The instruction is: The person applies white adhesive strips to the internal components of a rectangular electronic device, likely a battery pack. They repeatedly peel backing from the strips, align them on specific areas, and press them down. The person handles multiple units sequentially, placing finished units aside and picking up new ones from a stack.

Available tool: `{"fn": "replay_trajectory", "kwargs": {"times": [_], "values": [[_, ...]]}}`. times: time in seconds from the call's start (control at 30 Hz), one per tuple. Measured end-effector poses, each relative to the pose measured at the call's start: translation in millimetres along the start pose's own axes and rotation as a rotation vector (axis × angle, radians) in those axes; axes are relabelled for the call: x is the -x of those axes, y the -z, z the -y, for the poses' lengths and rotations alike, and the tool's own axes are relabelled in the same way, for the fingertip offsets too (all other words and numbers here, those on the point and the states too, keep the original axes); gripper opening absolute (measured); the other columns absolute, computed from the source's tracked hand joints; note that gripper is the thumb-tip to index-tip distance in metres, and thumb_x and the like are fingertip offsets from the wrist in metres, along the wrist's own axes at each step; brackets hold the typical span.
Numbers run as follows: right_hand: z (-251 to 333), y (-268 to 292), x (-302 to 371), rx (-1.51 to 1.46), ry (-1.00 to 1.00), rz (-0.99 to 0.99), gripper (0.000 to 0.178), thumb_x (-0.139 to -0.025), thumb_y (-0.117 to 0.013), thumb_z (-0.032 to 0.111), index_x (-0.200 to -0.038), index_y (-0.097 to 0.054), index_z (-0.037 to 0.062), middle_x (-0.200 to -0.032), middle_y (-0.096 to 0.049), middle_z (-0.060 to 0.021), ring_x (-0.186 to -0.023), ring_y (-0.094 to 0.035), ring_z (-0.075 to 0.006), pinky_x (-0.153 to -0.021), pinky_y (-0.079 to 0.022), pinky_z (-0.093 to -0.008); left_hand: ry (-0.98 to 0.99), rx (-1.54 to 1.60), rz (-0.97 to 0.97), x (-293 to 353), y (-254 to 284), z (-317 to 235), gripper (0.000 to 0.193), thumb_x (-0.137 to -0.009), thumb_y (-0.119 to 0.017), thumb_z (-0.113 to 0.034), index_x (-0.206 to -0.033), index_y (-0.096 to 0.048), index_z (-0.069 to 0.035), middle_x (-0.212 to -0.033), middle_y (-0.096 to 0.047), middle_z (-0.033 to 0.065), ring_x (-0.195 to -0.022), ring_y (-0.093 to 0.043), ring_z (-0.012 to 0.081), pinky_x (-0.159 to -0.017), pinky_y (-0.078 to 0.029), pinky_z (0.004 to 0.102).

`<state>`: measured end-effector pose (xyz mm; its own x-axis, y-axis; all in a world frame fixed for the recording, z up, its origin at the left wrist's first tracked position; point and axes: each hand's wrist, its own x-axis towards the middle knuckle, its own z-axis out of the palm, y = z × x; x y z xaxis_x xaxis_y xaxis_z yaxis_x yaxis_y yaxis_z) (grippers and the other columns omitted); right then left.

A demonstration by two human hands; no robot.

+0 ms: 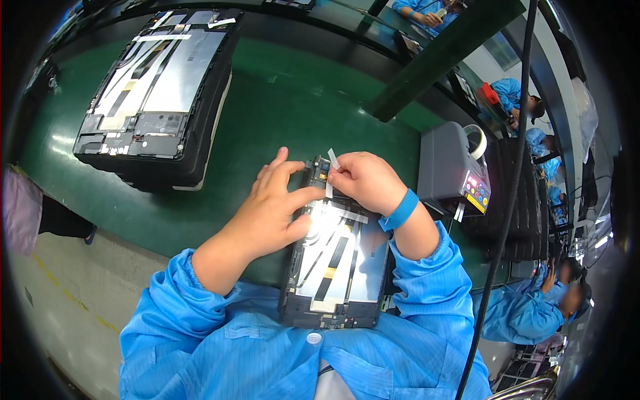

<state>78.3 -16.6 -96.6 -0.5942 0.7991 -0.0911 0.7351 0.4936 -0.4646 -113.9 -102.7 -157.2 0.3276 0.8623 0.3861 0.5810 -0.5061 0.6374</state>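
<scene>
An opened tablet-like device (368, 267) lies in front of my chest, its silver inner plate, black ribbon cables and dark circuit parts exposed. My right hand (367, 179), with a blue band at the wrist, pinches a short white strip of tape (333, 159) over the device's far end. The tape's lower part reaches down along the device. My left hand (263, 210) spreads its fingers at the device's far left edge, index finger and thumb against it. Glare hides part of the plate beside the left thumb.
On the green table (267, 100), a stack of similar opened devices in black trays (160, 87) stands at left. To the right are a grey tape dispenser (443, 163) with a lit panel and stacked black trays (513, 207). A black cable (512, 200) hangs nearby. Co-workers in blue sit beyond.
</scene>
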Motion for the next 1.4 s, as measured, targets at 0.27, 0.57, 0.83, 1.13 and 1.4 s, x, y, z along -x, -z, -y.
{"fn": "replay_trajectory", "kwargs": {"times": [0.27,0.57,0.83,1.13,1.4], "values": [[7,1,-3,0.014,-0.104,0.029,0.025,-0.081,-0.062,0.024,-0.075,-0.064,-0.001,-0.071,-0.064,-0.0176,-0.065,-0.062,-0.0332,-0.062,-0.049,-0.0409,0.011,-0.03,0.011,2,0,-1,0.038,-0.073,-0.06,-0.016,-0.111,-0.063,-0.014,-0.129,-0.042,0.0205,-0.134,-0.025,0.0467,-0.107,-0.028,0.0527],[17,1,10,-0.022,-0.316,-0.21,0.025,-0.075,-0.069,0.014,-0.093,-0.057,0.0021,-0.079,-0.064,-0.0126,-0.071,-0.063,-0.028,-0.065,-0.05,-0.038,0.001,-0.193,-0.041,2,0,-8,0.039,-0.072,-0.058,-0.017,-0.111,-0.064,-0.017,-0.125,-0.046,0.0207,-0.131,-0.03,0.0464,-0.105,-0.029,0.0543],[7,-21,42,-0.286,0.162,-0.209,0.023,-0.082,-0.051,-0.005,-0.103,-0.058,0.0026,-0.098,-0.06,-0.0137,-0.101,-0.056,-0.0296,-0.087,-0.047,-0.0373,-0.018,-0.245,-0.053,2,-1,-9,0.042,-0.072,-0.058,-0.017,-0.113,-0.064,-0.019,-0.124,-0.046,0.0207,-0.131,-0.031,0.0458,-0.105,-0.028,0.0549],[-15,-15,42,-0.089,0.438,-0.166,0.03,-0.077,-0.054,-0.003,-0.106,-0.061,0.0033,-0.103,-0.061,-0.0134,-0.103,-0.057,-0.0312,-0.088,-0.046,-0.0388,-0.034,-0.233,-0.043,3,1,-10,0.044,-0.072,-0.059,-0.015,-0.115,-0.064,-0.018,-0.124,-0.046,0.0209,-0.131,-0.031,0.0456,-0.106,-0.028,0.0548],[-3,-10,48,-0.089,0.378,-0.196,0.018,-0.08,-0.057,0.006,-0.097,-0.062,0.0018,-0.101,-0.062,-0.0143,-0.098,-0.058,-0.0315,-0.084,-0.046,-0.0416,-0.117,-0.418,0.052,-7,11,-25,0.039,-0.072,-0.064,-0.016,-0.11,-0.065,-0.014,-0.123,-0.047,0.0169,-0.132,-0.031,0.0423,-0.105,-0.028,0.0572]]}}
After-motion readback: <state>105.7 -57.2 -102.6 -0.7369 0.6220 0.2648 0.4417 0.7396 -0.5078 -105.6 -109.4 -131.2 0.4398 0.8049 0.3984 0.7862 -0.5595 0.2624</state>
